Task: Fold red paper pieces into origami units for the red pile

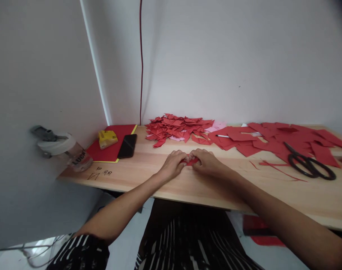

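A small piece of red paper is pinched between my two hands, just above the front half of the wooden table. My left hand grips its left end, fingers curled and thumb pressed in. My right hand closes on the other end in the same way. Only a short strip of the paper shows between them; the rest is hidden by my fingers. Behind my hands lies a heap of folded red paper pieces, some pink among them.
Flat red paper sheets spread over the right back. Black-handled scissors and thin red strips lie in front. A white pen rests on paper. To the left are a phone, a yellow object and a bottle.
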`<move>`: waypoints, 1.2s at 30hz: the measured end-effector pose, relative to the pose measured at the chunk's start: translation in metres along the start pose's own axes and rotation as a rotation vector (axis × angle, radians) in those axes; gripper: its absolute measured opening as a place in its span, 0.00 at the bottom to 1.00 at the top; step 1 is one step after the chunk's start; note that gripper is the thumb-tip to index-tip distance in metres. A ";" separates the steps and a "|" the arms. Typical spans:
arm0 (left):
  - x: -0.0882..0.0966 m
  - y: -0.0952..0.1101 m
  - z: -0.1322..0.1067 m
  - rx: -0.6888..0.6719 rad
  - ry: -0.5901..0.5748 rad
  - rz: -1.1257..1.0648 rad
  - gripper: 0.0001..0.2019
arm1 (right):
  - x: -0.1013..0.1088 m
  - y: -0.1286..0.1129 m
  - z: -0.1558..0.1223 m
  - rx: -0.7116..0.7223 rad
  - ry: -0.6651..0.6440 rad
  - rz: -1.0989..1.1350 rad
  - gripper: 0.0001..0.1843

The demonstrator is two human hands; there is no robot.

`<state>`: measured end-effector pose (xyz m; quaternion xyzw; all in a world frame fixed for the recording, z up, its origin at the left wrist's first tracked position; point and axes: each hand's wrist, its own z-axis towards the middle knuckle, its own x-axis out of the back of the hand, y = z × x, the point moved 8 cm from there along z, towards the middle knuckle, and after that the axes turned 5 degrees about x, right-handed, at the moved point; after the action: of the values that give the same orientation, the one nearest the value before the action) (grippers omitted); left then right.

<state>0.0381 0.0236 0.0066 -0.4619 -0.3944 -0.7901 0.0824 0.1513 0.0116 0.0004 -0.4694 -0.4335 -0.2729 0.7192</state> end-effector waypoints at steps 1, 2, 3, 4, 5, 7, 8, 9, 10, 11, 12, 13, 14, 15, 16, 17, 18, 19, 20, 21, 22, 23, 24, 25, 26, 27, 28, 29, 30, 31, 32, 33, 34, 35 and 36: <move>0.000 0.001 -0.002 -0.020 0.009 0.009 0.06 | 0.000 0.001 0.000 0.002 0.003 0.003 0.14; 0.001 0.002 -0.004 -0.041 0.015 0.021 0.07 | 0.000 0.001 0.000 0.004 0.006 0.007 0.14; 0.001 0.003 -0.006 -0.061 0.021 0.040 0.08 | -0.001 0.002 0.001 0.005 0.007 0.010 0.13; 0.001 0.005 -0.009 -0.079 0.025 0.066 0.09 | -0.002 0.002 0.001 0.007 0.006 0.015 0.13; 0.002 0.007 -0.011 -0.095 0.026 0.102 0.10 | -0.002 0.002 0.001 0.009 0.006 0.019 0.13; 0.001 0.012 -0.017 -0.115 0.025 0.199 0.11 | -0.003 0.003 0.001 0.011 0.007 0.027 0.13; 0.001 0.015 -0.021 -0.126 0.021 0.248 0.12 | -0.002 0.004 0.000 0.014 0.011 0.030 0.13; 0.000 0.017 -0.024 -0.136 0.017 0.290 0.13 | -0.001 0.004 0.000 0.019 0.014 0.034 0.13; 0.000 0.019 -0.028 -0.143 0.016 0.328 0.13 | 0.001 0.003 -0.001 0.028 0.017 0.039 0.14; -0.001 0.021 -0.031 -0.142 0.019 0.361 0.14 | 0.004 0.002 -0.003 0.038 0.020 0.044 0.15; -0.002 0.021 -0.033 -0.136 0.024 0.389 0.15 | 0.007 0.000 -0.005 0.052 0.024 0.053 0.16; -0.002 0.022 -0.035 -0.128 0.034 0.409 0.15 | 0.010 -0.003 -0.008 0.067 0.027 0.057 0.17; -0.003 0.022 -0.036 -0.121 0.044 0.422 0.15 | 0.013 -0.007 -0.012 0.081 0.026 0.049 0.17; -0.003 0.022 -0.037 -0.117 0.059 0.427 0.15 | 0.013 -0.012 -0.017 0.095 0.019 0.026 0.18; -0.003 0.023 -0.038 -0.118 0.072 0.426 0.15 | 0.012 -0.017 -0.023 0.108 0.006 -0.020 0.18; -0.003 0.024 -0.038 -0.120 0.082 0.425 0.15 | 0.009 -0.023 -0.029 0.116 -0.013 -0.089 0.19; -0.003 0.024 -0.038 -0.122 0.090 0.427 0.14 | 0.005 -0.029 -0.035 0.124 -0.029 -0.176 0.19; -0.003 0.025 -0.038 -0.123 0.097 0.432 0.14 | 0.002 -0.035 -0.041 0.122 -0.020 -0.259 0.21; -0.003 0.026 -0.038 -0.124 0.105 0.440 0.14 | -0.002 -0.040 -0.046 0.111 0.003 -0.331 0.23; -0.002 0.027 -0.037 -0.130 0.112 0.448 0.14 | -0.005 -0.044 -0.050 0.096 0.021 -0.385 0.23; -0.002 0.027 -0.037 -0.138 0.116 0.454 0.14 | -0.009 -0.047 -0.052 0.075 0.030 -0.423 0.23; -0.002 0.028 -0.037 -0.149 0.115 0.456 0.14 | -0.012 -0.049 -0.053 0.053 0.031 -0.451 0.23; -0.002 0.029 -0.037 -0.159 0.108 0.453 0.14 | -0.014 -0.050 -0.053 0.034 0.029 -0.474 0.22; -0.003 0.029 -0.037 -0.166 0.098 0.447 0.15 | -0.014 -0.051 -0.053 0.018 0.025 -0.493 0.22; -0.004 0.028 -0.037 -0.166 0.087 0.441 0.15 | -0.014 -0.051 -0.051 0.006 0.019 -0.508 0.22; -0.005 0.027 -0.037 -0.161 0.080 0.435 0.15 | -0.013 -0.051 -0.050 -0.003 0.013 -0.519 0.22; -0.005 0.025 -0.037 -0.154 0.076 0.428 0.16 | -0.012 -0.050 -0.050 -0.009 0.006 -0.526 0.22; -0.006 0.024 -0.038 -0.146 0.075 0.422 0.16 | -0.011 -0.050 -0.049 -0.014 -0.001 -0.528 0.21; -0.006 0.023 -0.038 -0.139 0.075 0.414 0.16 | -0.010 -0.050 -0.050 -0.019 -0.007 -0.526 0.21; -0.007 0.022 -0.038 -0.134 0.075 0.404 0.17 | -0.009 -0.050 -0.050 -0.025 -0.010 -0.523 0.20; -0.007 0.021 -0.038 -0.128 0.076 0.393 0.17 | -0.009 -0.051 -0.051 -0.031 -0.006 -0.521 0.20; -0.007 0.020 -0.038 -0.124 0.077 0.384 0.17 | -0.009 -0.052 -0.052 -0.037 0.002 -0.523 0.20; -0.007 0.020 -0.038 -0.120 0.075 0.376 0.18 | -0.009 -0.054 -0.053 -0.043 0.013 -0.528 0.21; -0.007 0.020 -0.038 -0.116 0.073 0.372 0.18 | -0.010 -0.056 -0.054 -0.051 0.023 -0.536 0.21; -0.006 0.021 -0.038 -0.111 0.071 0.370 0.18 | -0.011 -0.058 -0.054 -0.059 0.031 -0.545 0.21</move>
<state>0.0269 -0.0181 0.0032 -0.5020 -0.2555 -0.7980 0.2144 0.1198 -0.0617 0.0065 -0.3520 -0.5245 -0.4763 0.6117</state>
